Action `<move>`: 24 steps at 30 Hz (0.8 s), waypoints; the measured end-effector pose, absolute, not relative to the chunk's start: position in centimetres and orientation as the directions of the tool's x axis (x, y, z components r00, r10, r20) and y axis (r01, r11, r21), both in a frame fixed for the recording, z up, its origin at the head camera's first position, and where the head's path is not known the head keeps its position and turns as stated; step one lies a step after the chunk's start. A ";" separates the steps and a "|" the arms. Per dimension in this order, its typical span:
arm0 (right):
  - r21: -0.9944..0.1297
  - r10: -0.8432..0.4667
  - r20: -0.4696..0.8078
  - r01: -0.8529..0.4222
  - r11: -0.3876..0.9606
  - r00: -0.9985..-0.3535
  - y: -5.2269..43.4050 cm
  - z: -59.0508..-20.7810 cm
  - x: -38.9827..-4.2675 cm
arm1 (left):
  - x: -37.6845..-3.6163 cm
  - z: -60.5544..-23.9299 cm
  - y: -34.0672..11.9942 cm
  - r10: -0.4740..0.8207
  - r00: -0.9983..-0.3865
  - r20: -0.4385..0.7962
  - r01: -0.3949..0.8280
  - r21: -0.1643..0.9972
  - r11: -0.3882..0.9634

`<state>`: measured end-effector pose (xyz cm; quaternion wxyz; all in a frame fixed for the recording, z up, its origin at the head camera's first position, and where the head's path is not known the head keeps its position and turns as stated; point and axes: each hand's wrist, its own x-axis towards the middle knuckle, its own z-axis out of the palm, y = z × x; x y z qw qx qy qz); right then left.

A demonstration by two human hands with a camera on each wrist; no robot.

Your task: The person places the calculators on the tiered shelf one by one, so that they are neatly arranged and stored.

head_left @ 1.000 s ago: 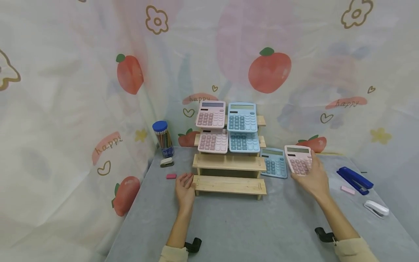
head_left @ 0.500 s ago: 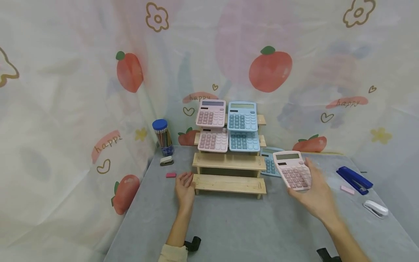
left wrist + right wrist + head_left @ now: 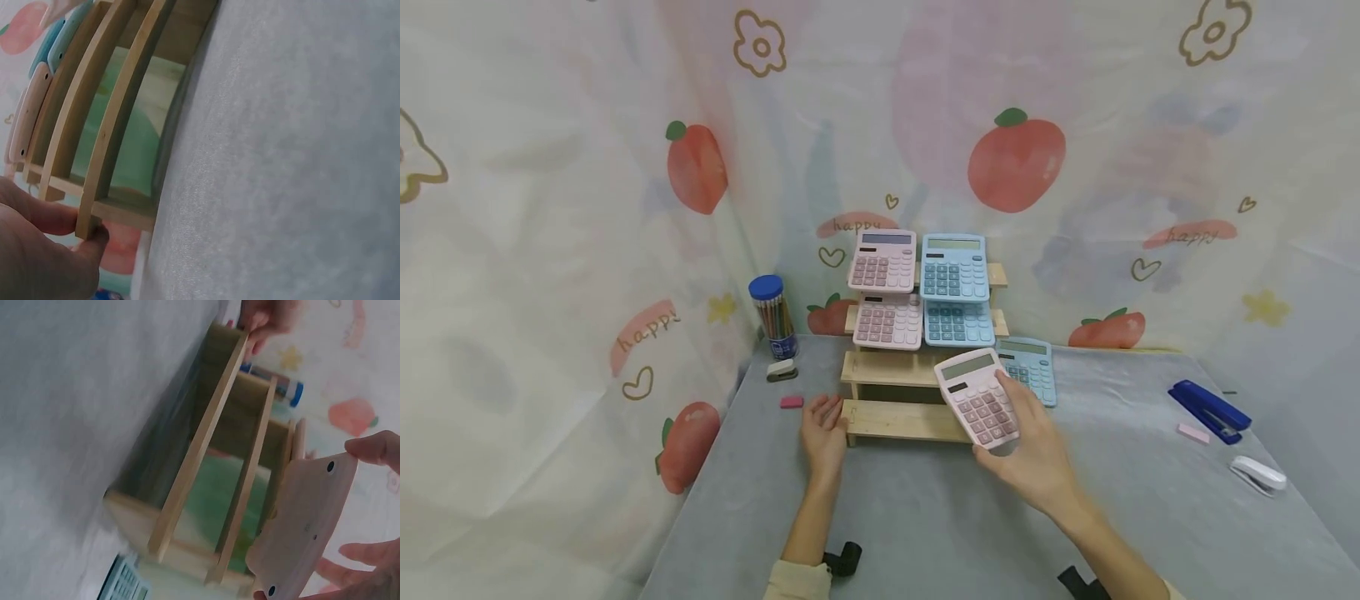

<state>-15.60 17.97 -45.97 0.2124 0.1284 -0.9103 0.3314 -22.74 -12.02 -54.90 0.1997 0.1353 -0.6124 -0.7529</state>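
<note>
In the head view, my right hand (image 3: 1037, 458) holds a pink calculator (image 3: 979, 402), tilted in the air before the lower right of a wooden tiered stand (image 3: 898, 419). The right wrist view shows the pink calculator's underside (image 3: 306, 525), with thumb and fingers at its edges. My left hand (image 3: 823, 437) pinches the left end of the stand's lowest board, thumb and finger on either side of the wood (image 3: 103, 156). On the upper tiers sit two pink calculators (image 3: 882, 262) and two blue ones (image 3: 955, 268). The two lower tiers bear none.
Right of the stand leans or lies another blue calculator (image 3: 1032, 367), partly hidden. Farther right are a blue stapler (image 3: 1208, 410), a pink eraser (image 3: 1192, 433) and a white stapler (image 3: 1258, 475). At left stand a pencil jar (image 3: 773, 317), a small stapler (image 3: 782, 371) and a red-pink eraser (image 3: 792, 402).
My right hand has carried the pink calculator leftward from beside the blue one to in front of the stand, tilting it. My left hand has stayed at the stand's lowest board.
</note>
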 end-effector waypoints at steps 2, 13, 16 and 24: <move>-0.556 -0.110 0.466 -0.387 0.736 -0.878 17.0 -46.0 -15.5 | -22.8 -55.1 -12.0 -0.466 -0.884 0.037 0.129 0.977 -0.167; -0.572 -0.116 0.460 -0.394 0.720 -0.880 12.2 -46.1 -17.5 | -23.1 -55.2 -12.0 -0.479 -0.877 0.034 0.131 0.976 -0.172; -0.583 -0.111 0.440 -0.377 0.719 -0.891 11.1 -46.3 -18.2 | -23.0 -55.2 -11.9 -0.479 -0.877 0.040 0.136 0.977 -0.166; -0.601 -0.075 0.418 -0.338 0.725 -0.905 8.1 -47.0 -20.0 | -22.8 -55.2 -11.9 -0.477 -0.878 0.042 0.144 0.973 -0.180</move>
